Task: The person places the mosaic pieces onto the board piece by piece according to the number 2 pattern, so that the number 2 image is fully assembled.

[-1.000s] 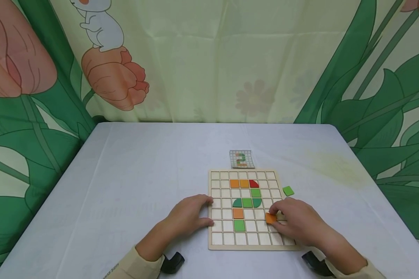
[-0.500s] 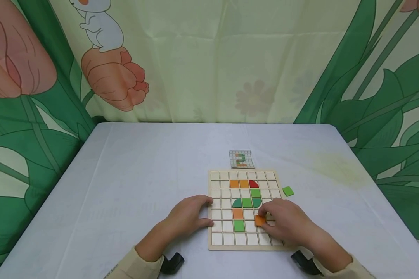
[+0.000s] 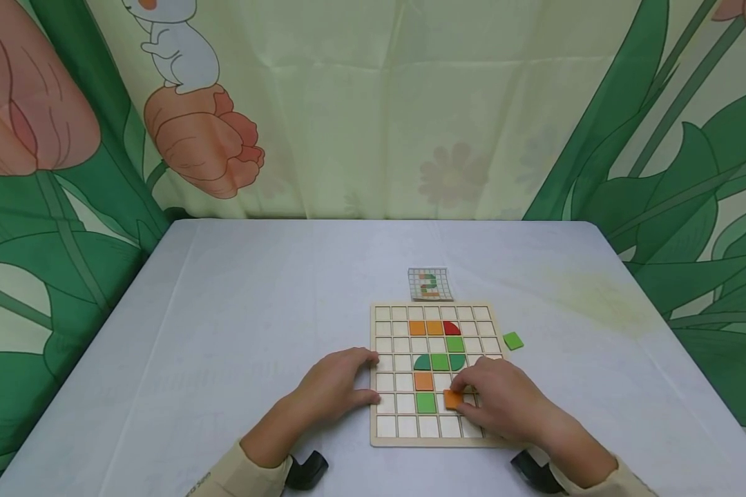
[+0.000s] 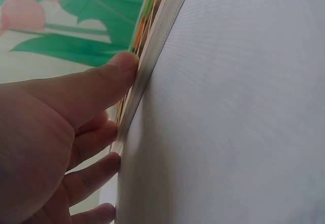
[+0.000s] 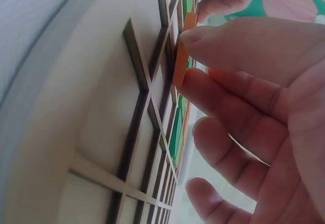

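My right hand [image 3: 506,400] pinches an orange square tile [image 3: 452,400] between thumb and forefinger, over the lower middle of a wooden grid board [image 3: 435,442]. Seen from the right wrist, the tile [image 5: 186,49] stands on its edge view, tilted close over the slots. My left hand [image 3: 336,383] rests with thumb and fingertips against the board's left edge, fingers nearly straight. In the left wrist view, the thumb [image 4: 109,76] presses on the board's side. Set in the grid are a red quarter-round tile [image 3: 451,328] and several orange and green tiles.
A small card [image 3: 430,284] with a printed grid pattern lies just behind the board. One loose green tile [image 3: 512,340] lies off the board's right edge. A white cloth [image 3: 255,310] covers the table; a printed curtain [image 3: 360,138] hangs behind it.
My right hand has moved left across the board with the orange tile, from the right-hand columns to beside the lowest green tile. The left hand has stayed at the edge.
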Demonstrator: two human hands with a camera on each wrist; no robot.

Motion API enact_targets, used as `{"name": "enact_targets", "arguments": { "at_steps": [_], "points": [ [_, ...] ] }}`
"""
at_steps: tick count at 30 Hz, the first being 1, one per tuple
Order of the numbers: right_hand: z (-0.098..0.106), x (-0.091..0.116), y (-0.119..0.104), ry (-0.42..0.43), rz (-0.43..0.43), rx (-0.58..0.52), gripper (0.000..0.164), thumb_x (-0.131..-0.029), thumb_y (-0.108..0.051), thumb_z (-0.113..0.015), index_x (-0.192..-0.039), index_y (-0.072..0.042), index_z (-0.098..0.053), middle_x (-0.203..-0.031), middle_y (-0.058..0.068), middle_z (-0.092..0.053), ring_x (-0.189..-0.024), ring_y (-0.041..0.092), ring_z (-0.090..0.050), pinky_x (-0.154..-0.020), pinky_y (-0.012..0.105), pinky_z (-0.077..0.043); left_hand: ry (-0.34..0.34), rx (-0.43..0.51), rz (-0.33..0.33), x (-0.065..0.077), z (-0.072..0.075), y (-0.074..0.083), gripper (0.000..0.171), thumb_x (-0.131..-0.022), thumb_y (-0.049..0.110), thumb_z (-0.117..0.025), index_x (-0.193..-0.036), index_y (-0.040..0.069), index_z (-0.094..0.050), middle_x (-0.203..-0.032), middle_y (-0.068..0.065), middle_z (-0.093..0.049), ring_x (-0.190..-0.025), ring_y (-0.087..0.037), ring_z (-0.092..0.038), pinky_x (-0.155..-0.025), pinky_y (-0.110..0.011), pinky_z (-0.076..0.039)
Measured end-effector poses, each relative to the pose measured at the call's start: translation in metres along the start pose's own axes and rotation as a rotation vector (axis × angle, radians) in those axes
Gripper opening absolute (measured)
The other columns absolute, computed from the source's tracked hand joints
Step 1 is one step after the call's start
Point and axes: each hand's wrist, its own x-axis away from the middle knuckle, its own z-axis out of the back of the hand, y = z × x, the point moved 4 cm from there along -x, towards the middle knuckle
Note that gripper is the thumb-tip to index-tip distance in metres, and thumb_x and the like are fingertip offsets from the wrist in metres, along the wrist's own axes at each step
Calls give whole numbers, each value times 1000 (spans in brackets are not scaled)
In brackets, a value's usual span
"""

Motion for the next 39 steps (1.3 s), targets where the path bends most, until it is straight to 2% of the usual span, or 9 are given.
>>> {"name": "enact_targets", "arguments": {
  "at_steps": [9,19,25,30,39],
  "points": [
    [-4,-1,-3,42,36,17,10,-84,-27,-80,-92,-24,-76,-85,-20,-62,-81,6,-56,-78,38,-49,7,6,-11,1,0,0,54,-82,31,-85,-126,8,-63,-125,-3,-65,-122,-23,-59,-101,-40,-48],
    [-5,-2,-6,10,28,-4,9,-85,-26,-79,-94,-24,-77,-86,-21,-63,-79,3,-54,-74,34,-48,8,5,-19,2,0,0,54,-82,31,-84,-126,8,-63,-126,-3,-65,-121,-23,-59,-102,-40,-48],
    [-5,-2,-7,23,41,9,9,-85,-25,-79,-93,-24,-75,-87,-20,-63,-81,6,-56,-77,37,-49,4,2,-17,1,1,1,55,-82,30,-85,-126,7,-62,-126,-4,-65,-121,-23,-59,-101,-40,-48],
    [-5,-3,-7,12,15,5,10,-84,-25,-80,-93,-23,-74,-89,-18,-64,-86,9,-59,-82,41,-50,1,2,-15,1,1,1,55,-82,30,-85,-127,7,-62,-126,-4,-65,-121,-23,-59,-101,-40,-48],
    [-5,-3,-6,-9,-17,-31,13,-84,-24,-80,-95,-21,-73,-90,-15,-62,-89,12,-59,-83,42,-51,3,-2,-20,2,2,1,55,-82,30,-85,-126,7,-62,-126,-5,-65,-121,-24,-59,-102,-41,-48]
  ]
}}
